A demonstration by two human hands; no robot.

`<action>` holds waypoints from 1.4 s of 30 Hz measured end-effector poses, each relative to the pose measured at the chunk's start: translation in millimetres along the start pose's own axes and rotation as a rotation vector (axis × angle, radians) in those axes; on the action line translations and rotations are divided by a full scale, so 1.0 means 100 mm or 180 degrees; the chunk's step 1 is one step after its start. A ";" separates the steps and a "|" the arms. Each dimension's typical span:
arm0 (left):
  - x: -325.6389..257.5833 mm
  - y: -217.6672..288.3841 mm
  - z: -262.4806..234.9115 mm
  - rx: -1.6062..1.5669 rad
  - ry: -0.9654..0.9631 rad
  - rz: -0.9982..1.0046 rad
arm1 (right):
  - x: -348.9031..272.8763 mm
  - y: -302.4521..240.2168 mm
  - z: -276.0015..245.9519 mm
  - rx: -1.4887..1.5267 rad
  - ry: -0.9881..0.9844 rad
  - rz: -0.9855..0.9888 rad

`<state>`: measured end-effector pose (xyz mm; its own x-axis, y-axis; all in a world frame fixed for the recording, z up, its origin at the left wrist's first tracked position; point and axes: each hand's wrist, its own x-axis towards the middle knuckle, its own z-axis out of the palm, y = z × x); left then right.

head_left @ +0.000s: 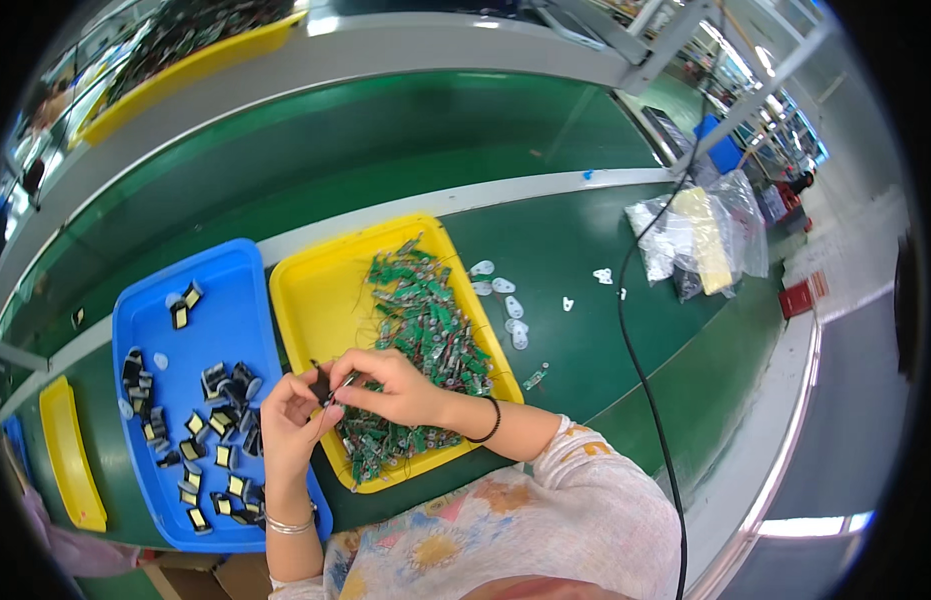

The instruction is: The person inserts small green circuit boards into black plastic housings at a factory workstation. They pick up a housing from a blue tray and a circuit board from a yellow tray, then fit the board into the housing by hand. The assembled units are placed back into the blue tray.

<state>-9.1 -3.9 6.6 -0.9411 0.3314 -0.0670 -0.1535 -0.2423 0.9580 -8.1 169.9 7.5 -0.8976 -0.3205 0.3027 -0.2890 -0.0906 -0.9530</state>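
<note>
My left hand (290,425) and my right hand (390,385) meet over the near left part of a yellow tray (320,300). Between their fingertips they pinch a small black part with thin wires (325,385). A heap of small green circuit boards (425,330) with wires fills the tray's right half. To the left, a blue tray (235,290) holds several small black and yellow parts (200,430). My left wrist wears a silver bangle, my right wrist a thin black band.
Several small white flat pieces (510,305) lie on the green bench right of the yellow tray. Clear plastic bags (700,235) sit at the far right, and a black cable (635,350) runs down past them. Another yellow tray (70,455) lies at the left edge, beyond a green conveyor belt (365,140).
</note>
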 end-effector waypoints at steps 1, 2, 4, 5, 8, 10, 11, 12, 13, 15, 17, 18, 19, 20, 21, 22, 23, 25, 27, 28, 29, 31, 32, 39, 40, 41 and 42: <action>0.00 -0.04 -0.02 -0.0001 0.0036 0.0090 | 0.00 -0.01 0.00 -0.0010 -0.0033 0.0008; -0.01 -0.02 0.00 0.0025 0.0016 0.0090 | 0.01 -0.02 0.01 -0.0007 -0.0091 0.0019; -0.01 0.05 0.06 0.0075 -0.0025 0.0083 | 0.00 -0.03 -0.01 -0.0115 -0.0100 -0.0013; -0.02 0.08 0.09 0.0031 0.0045 0.0058 | 0.00 -0.04 -0.01 -0.0178 -0.0129 -0.0032; 0.00 0.04 0.08 0.0027 -0.0001 0.0125 | -0.02 -0.02 -0.01 -0.0235 -0.0110 -0.0158; -0.01 0.06 0.08 0.0124 0.0013 0.0175 | -0.02 0.00 -0.01 -0.0168 -0.0111 -0.0208; -0.02 0.04 0.08 0.0154 0.0017 0.0172 | -0.02 0.00 -0.01 -0.0195 -0.0147 -0.0221; -0.02 0.05 0.08 0.0199 0.0026 0.0140 | -0.02 -0.01 -0.01 -0.0224 -0.0180 -0.0232; -0.02 0.07 0.09 0.0242 0.0031 0.0107 | -0.02 -0.02 -0.01 -0.0255 -0.0212 -0.0240; -0.04 0.08 0.10 0.0344 0.0141 0.0115 | -0.01 0.00 0.00 -0.0258 -0.0189 -0.0256; -0.03 0.05 0.11 0.0243 0.0158 0.0050 | -0.02 0.00 -0.01 -0.0256 -0.0186 -0.0244; -0.02 0.04 0.12 0.0190 0.0166 0.0021 | -0.02 0.00 -0.02 -0.0251 -0.0195 -0.0225; -0.02 0.03 0.12 0.0141 0.0129 0.0074 | -0.03 0.00 -0.02 -0.0246 -0.0203 -0.0206; -0.02 0.02 0.11 0.0098 0.0095 0.0139 | -0.02 -0.01 -0.02 -0.0235 -0.0209 -0.0209; -0.01 0.00 0.10 0.0054 0.0062 0.0203 | -0.02 -0.01 -0.02 -0.0223 -0.0214 -0.0210; 0.00 -0.01 0.08 0.0082 0.0048 0.0211 | -0.02 -0.01 -0.03 -0.0212 -0.0221 -0.0210; 0.00 -0.02 0.06 0.0112 0.0044 0.0213 | -0.02 0.00 -0.03 -0.0223 -0.0241 -0.0222; 0.00 -0.03 0.07 0.0099 0.0037 0.0224 | -0.02 0.02 -0.05 -0.0247 -0.0284 -0.0241; 0.00 -0.01 0.07 0.0039 0.0084 0.0237 | -0.01 0.00 -0.03 -0.0271 -0.0205 -0.0270; 0.00 0.00 0.08 0.0057 0.0176 0.0254 | 0.00 -0.01 -0.03 -0.0282 -0.0167 -0.0284; 0.01 0.01 0.09 0.0076 0.0262 0.0268 | 0.00 0.02 -0.03 -0.0318 -0.0091 -0.0319; 0.02 -0.02 0.09 0.0166 0.0471 0.0305 | 0.01 -0.04 -0.05 -0.0312 -0.0001 -0.0068; 0.03 0.00 0.10 0.0474 0.0513 0.0452 | 0.02 -0.05 -0.05 -0.0309 0.0040 0.0058; -0.01 0.05 0.16 0.1641 0.0602 0.0995 | 0.00 0.03 -0.04 -0.0259 0.0196 0.0287; -0.01 0.01 0.13 0.1563 0.0610 0.1070 | 0.00 0.03 -0.04 -0.0256 0.0133 0.0393; 0.00 -0.03 0.10 0.1548 0.0651 0.1031 | 0.01 0.02 -0.03 -0.0239 0.0186 0.0315; 0.00 -0.05 0.08 0.1533 0.0690 0.0992 | 0.02 0.02 -0.03 -0.0340 0.0147 0.0219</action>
<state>-5.6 4.2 4.2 -0.9674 0.1060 0.2299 0.2446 0.1580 0.9567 -11.9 171.5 6.1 -0.9302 -0.2784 0.2391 -0.2578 0.0320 -0.9657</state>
